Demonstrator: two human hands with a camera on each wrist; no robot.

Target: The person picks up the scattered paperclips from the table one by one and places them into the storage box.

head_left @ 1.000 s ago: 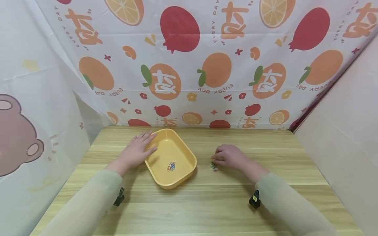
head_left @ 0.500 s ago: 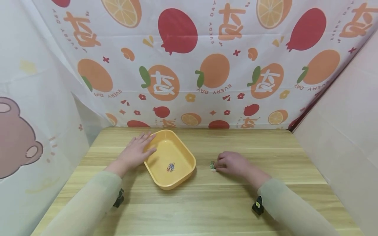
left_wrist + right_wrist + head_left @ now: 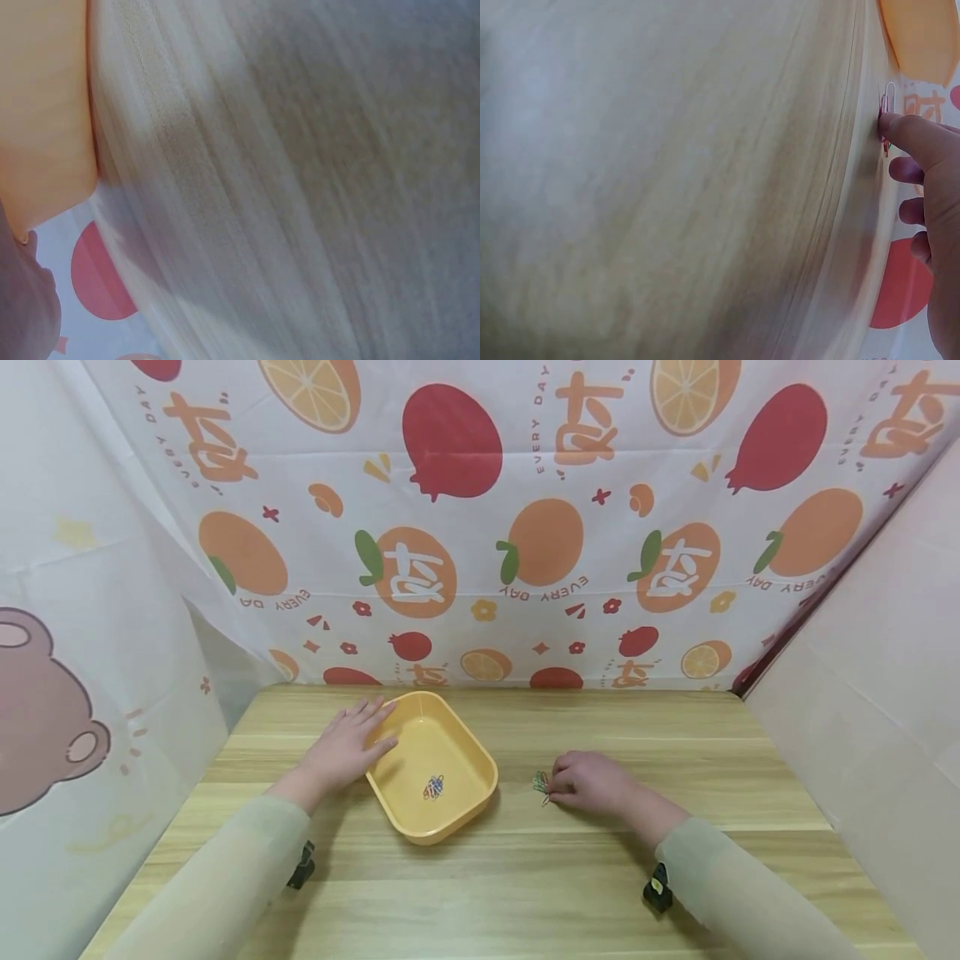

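Note:
A yellow tray (image 3: 483,756) stands on the wooden table, with a small heap of coloured paper clips (image 3: 433,787) on its floor. My left hand (image 3: 341,747) rests on the tray's left rim, fingers spread and fairly straight, thumb over the inside. To the right of the tray lies a little group of mostly green paper clips (image 3: 539,781). Beside it my right hand (image 3: 592,783) pinches a paper clip (image 3: 546,802) between thumb and fingers. In the right wrist view the thumb presses on a pale paper clip (image 3: 890,94); the fingertips behind are partly hidden.
A fruit-printed cloth (image 3: 480,527) hangs at the table's back edge. Pale cloth walls stand on the left (image 3: 150,635) and right (image 3: 862,693). Each wrist carries a small black camera, one on the right wrist (image 3: 657,889). Bare wooden table (image 3: 480,902) lies in front of the tray.
My right hand has shifted slightly down and right beside the paper clips. One clip now sticks out at its fingertips, apart from the group. The left hand and tray have stayed in place.

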